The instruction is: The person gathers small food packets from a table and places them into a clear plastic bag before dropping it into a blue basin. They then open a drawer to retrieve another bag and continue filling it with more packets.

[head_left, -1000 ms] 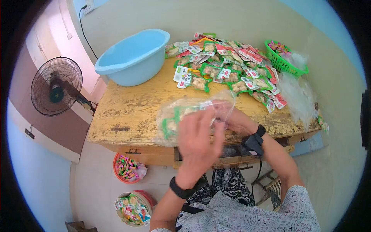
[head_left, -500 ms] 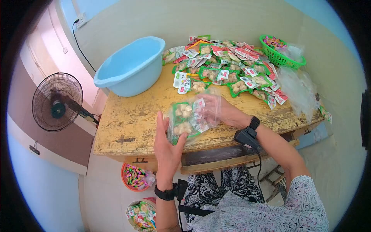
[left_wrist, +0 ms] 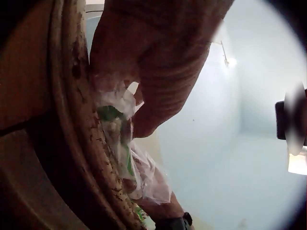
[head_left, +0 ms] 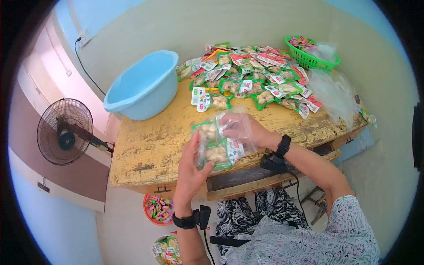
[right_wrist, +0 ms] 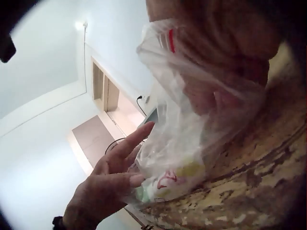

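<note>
A clear plastic bag [head_left: 247,143] lies near the front edge of the worn yellow table. Inside are green-edged snack packets of pale, lumpy food; the lower packet [head_left: 216,153] has its white label toward the right. My left hand [head_left: 191,165] holds the bag's left end, thumb on the near side and fingers along the far side. My right hand [head_left: 238,128] is inside the bag's mouth, fingers bent at the label end of the upper packet [head_left: 205,130]. In the right wrist view, thin film [right_wrist: 168,96] covers the right fingers.
Similar packets form a large pile [head_left: 256,79] at the back. A blue basin [head_left: 143,86] stands back left; a green basket [head_left: 313,57] and loose clear bags [head_left: 333,97] lie right. Below are an open drawer [head_left: 247,187], an orange basket [head_left: 158,210] and a packet-filled bucket [head_left: 168,249].
My left hand has moved from in front of the bag to its left end. The right hand stays in the bag, where the packets have shifted and now lie one above the other.
</note>
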Motion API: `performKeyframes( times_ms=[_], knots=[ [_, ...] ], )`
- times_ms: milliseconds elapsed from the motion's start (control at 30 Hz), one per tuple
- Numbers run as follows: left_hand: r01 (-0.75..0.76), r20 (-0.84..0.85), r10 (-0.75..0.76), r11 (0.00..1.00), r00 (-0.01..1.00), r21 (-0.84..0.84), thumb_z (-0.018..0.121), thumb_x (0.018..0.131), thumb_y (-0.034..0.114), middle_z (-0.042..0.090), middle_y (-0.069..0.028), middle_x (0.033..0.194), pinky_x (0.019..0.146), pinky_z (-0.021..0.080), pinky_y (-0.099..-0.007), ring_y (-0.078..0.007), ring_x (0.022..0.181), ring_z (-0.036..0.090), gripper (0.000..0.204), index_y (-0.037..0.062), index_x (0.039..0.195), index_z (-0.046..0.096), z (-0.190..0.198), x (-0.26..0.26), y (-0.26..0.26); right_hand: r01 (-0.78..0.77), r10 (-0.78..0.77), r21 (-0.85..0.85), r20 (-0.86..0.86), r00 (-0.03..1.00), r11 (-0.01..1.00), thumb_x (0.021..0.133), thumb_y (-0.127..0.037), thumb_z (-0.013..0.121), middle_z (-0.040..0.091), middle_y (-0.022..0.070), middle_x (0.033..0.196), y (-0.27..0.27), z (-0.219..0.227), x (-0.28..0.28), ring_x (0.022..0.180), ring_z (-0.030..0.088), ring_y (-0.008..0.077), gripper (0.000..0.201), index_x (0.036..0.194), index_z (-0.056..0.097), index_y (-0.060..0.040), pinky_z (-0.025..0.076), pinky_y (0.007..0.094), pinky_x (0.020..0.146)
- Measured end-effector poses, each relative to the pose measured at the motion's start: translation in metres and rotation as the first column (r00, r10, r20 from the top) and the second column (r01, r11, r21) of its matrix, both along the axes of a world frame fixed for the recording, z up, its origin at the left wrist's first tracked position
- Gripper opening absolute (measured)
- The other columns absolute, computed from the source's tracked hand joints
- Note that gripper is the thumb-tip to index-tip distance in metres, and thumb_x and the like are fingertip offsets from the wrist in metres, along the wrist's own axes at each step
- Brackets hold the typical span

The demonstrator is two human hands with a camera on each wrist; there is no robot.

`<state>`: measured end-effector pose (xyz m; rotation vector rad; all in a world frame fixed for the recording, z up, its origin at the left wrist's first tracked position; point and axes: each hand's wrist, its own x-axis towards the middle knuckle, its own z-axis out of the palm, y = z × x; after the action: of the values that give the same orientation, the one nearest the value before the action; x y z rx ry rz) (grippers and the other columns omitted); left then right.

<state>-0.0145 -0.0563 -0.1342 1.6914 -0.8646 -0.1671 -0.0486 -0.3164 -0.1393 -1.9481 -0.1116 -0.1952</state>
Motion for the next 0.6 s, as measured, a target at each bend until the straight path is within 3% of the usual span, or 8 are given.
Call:
performKeyframes(
  times_ms=[100, 233, 300, 333, 400, 433, 500, 600],
  knots=[
    [-0.171, 0.178, 0.152, 0.980, 0.972, 0.101, 0.074, 0.082, 0.002, 0.046, -0.0172, 0.151, 0.113, 0.041, -0.0423, -0.0302, 0.139, 0.047, 0.081, 0.0056, 0.155, 0.040, 0.013, -0.007, 0.004, 0.023, -0.027, -0.429, -0.002, 1.000, 0.903, 0.095, -0.027, 0.071, 0.071, 0.0088, 0.100, -0.002, 0.012, -0.007, 0.086, 0.066, 0.0145, 0.035, 0.117, 0.067, -0.0008, 0.056, 0.0338, 0.077],
    [-0.377, 0.421, 0.335, 0.926, 0.843, 0.018, 0.071, 0.089, 0.012, 0.047, -0.0215, 0.150, 0.110, 0.042, -0.0455, -0.0343, 0.140, 0.046, 0.065, 0.0051, 0.150, 0.048, 0.041, -0.023, -0.001, -0.009, 0.050, -0.198, 0.204, 0.978, 0.980, 0.096, -0.024, 0.068, 0.072, 0.0109, 0.099, -0.015, -0.005, -0.001, 0.086, 0.068, 0.0199, 0.037, 0.126, 0.064, -0.0028, 0.056, 0.0363, 0.080],
    [-0.414, 0.602, 0.275, 0.905, 0.750, 0.103, 0.069, 0.093, 0.019, 0.050, -0.0209, 0.149, 0.111, 0.040, -0.0478, -0.0367, 0.140, 0.046, 0.058, 0.0052, 0.146, 0.052, 0.043, -0.026, -0.012, -0.038, 0.090, -0.183, 0.284, 0.955, 0.982, 0.097, -0.023, 0.067, 0.072, 0.0124, 0.104, -0.017, -0.003, -0.001, 0.092, 0.069, 0.0211, 0.039, 0.131, 0.063, -0.0032, 0.056, 0.0360, 0.085],
    [-0.433, 0.682, 0.230, 0.891, 0.694, 0.140, 0.067, 0.094, 0.022, 0.051, -0.0206, 0.148, 0.112, 0.039, -0.0490, -0.0379, 0.139, 0.046, 0.055, 0.0053, 0.145, 0.054, 0.043, -0.027, -0.017, -0.067, 0.078, -0.065, 0.184, 0.980, 0.996, 0.097, -0.022, 0.067, 0.072, 0.0128, 0.107, -0.016, -0.003, -0.003, 0.094, 0.069, 0.0215, 0.041, 0.133, 0.063, -0.0036, 0.056, 0.0359, 0.086],
    [-0.432, 0.704, 0.069, 0.831, 0.707, 0.352, 0.063, 0.098, 0.028, 0.052, -0.0182, 0.148, 0.113, 0.037, -0.0497, -0.0394, 0.139, 0.046, 0.051, 0.0055, 0.143, 0.056, 0.032, -0.024, -0.025, -0.079, 0.084, 0.180, -0.019, 0.996, 0.981, 0.097, -0.021, 0.067, 0.072, 0.0138, 0.113, -0.009, 0.007, -0.012, 0.098, 0.069, 0.0223, 0.044, 0.137, 0.061, -0.0044, 0.055, 0.0357, 0.090],
    [-0.431, 0.702, -0.011, 0.782, 0.713, 0.450, 0.061, 0.099, 0.031, 0.053, -0.0170, 0.148, 0.114, 0.036, -0.0501, -0.0402, 0.139, 0.045, 0.050, 0.0056, 0.142, 0.058, 0.025, -0.023, -0.028, -0.113, 0.109, 0.057, 0.073, 0.991, 0.992, 0.097, -0.021, 0.067, 0.071, 0.0139, 0.115, -0.013, 0.005, -0.013, 0.100, 0.069, 0.0224, 0.044, 0.138, 0.061, -0.0048, 0.055, 0.0353, 0.090],
    [-0.422, 0.661, 0.020, 0.785, 0.750, 0.455, 0.060, 0.100, 0.033, 0.054, -0.0140, 0.148, 0.114, 0.035, -0.0500, -0.0395, 0.139, 0.046, 0.051, 0.0059, 0.143, 0.057, 0.016, -0.022, -0.029, -0.140, 0.187, -0.199, 0.246, 0.951, 0.970, 0.097, -0.019, 0.066, 0.071, 0.0141, 0.120, -0.023, 0.002, -0.015, 0.103, 0.069, 0.0226, 0.046, 0.140, 0.059, -0.0054, 0.056, 0.0346, 0.089],
    [-0.426, 0.649, 0.038, 0.784, 0.760, 0.452, 0.060, 0.100, 0.034, 0.055, -0.0138, 0.147, 0.114, 0.036, -0.0500, -0.0391, 0.139, 0.046, 0.053, 0.0058, 0.144, 0.055, 0.009, -0.024, -0.030, -0.172, 0.249, -0.345, 0.194, 0.949, 0.923, 0.100, -0.016, 0.059, 0.074, 0.0089, 0.116, -0.044, 0.001, -0.024, 0.100, 0.069, 0.0161, 0.039, 0.138, 0.062, -0.0057, 0.056, 0.0302, 0.085]
  ],
)
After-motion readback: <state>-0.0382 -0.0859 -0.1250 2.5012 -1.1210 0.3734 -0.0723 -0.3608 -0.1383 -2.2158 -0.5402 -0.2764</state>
